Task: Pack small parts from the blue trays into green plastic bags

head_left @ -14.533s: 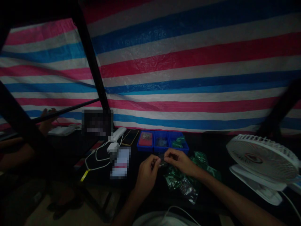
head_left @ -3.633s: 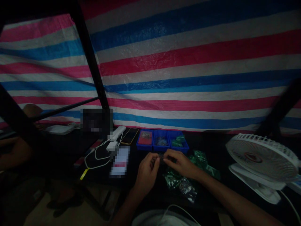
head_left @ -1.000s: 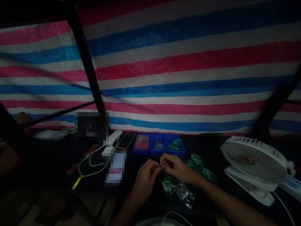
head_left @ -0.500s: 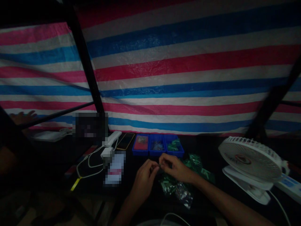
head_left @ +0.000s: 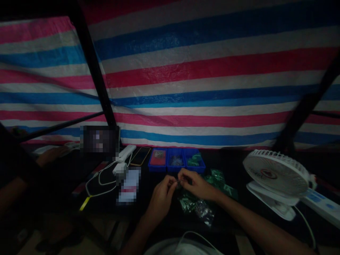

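My left hand (head_left: 162,194) and my right hand (head_left: 196,183) meet over the dark table, fingertips pinched close together. Between them is something small that I cannot make out in the dim light. Under and beside my right hand lie green printed plastic packets (head_left: 219,179), and a clear shiny bag (head_left: 205,212) sits nearer to me. Just beyond my hands stand three joined blue bins: the left bin (head_left: 157,169) has a red piece with small items on top, the middle bin (head_left: 175,169) holds small clear packets, and the right bin (head_left: 196,169) holds green packets.
A white fan (head_left: 276,173) stands at the right beside a power strip (head_left: 324,207). To the left lie a phone (head_left: 141,156), a white charger (head_left: 120,169) with looped cable and a blurred pale sheet (head_left: 129,186). Another person's arm (head_left: 16,189) reaches in at far left.
My fingertips have drawn slightly apart, still around the small thing. The view has shifted a little. At far left, the other person's hand has come down to the table.
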Tool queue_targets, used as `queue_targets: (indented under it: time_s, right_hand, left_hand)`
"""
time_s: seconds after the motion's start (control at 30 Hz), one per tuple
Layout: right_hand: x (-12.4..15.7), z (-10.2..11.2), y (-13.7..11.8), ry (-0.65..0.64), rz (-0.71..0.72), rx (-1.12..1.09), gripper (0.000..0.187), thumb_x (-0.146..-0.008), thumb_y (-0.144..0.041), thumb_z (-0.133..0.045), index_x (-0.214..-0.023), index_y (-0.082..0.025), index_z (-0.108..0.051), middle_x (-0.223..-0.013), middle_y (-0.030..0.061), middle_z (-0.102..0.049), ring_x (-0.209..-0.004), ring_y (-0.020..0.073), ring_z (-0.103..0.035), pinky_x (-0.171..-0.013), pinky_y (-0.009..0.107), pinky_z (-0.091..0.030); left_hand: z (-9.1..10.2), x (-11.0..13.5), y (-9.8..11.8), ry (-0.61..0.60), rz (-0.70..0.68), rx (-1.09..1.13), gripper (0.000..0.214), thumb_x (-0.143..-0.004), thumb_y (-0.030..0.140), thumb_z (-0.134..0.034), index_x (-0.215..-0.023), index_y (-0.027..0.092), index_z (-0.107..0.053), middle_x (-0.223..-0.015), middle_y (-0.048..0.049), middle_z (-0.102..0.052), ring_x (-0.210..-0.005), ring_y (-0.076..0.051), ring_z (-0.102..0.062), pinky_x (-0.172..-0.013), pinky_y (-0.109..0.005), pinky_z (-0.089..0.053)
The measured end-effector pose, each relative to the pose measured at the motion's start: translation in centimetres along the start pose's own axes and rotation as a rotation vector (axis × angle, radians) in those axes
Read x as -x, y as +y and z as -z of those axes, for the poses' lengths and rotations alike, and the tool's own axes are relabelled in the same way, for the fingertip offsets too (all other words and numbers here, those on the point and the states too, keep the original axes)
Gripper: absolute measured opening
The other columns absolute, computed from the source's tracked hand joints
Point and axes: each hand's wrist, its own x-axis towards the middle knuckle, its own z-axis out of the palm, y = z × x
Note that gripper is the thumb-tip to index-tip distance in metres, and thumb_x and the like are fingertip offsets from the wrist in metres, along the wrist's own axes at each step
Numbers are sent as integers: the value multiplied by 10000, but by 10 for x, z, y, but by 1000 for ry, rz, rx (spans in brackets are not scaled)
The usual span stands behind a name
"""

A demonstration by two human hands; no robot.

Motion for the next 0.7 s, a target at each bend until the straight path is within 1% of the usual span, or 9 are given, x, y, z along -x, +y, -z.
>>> queue_targets:
  time_s: [0.17,0.4,0.5,0.7]
  right_hand:
    - [1,0,0,2,-4,-20,41,-962,-235,-590,-934,-208,-578,-798,-29,-543,-707,141,-465,-651,244,-364]
    - [1,1,-4,3,15,-23,81,-964,-256,-612,-925,-201,-567,-817,-29,-551,-696,132,-461,-660,244,-375]
    - [1,2,-4,5,15,-21,95,-976,-272,-609,-931,-202,-563,-803,-33,-540,-688,132,-454,-652,245,-367]
    - [1,1,-1,3,28,-6,139,-1016,-316,-581,-936,-203,-563,-814,-33,-517,-711,137,-446,-661,248,-356]
  left_hand:
    - [2,0,2,4,-13,-1,173,-1042,331,-518,-1002,233,-654,-951,-30,-747,-877,-201,-707,-808,-293,-504]
    - [3,-1,3,-21,-6,-3,173,-1045,346,-508,-1023,236,-639,-964,-34,-750,-880,-208,-704,-816,-299,-499]
    - [3,-1,2,-15,1,1,175,-1047,357,-511,-1034,235,-636,-966,-33,-745,-878,-206,-700,-816,-301,-499]
    - [3,-1,4,3,-7,-13,171,-1031,356,-534,-997,228,-643,-920,-27,-741,-828,-201,-696,-778,-296,-498]
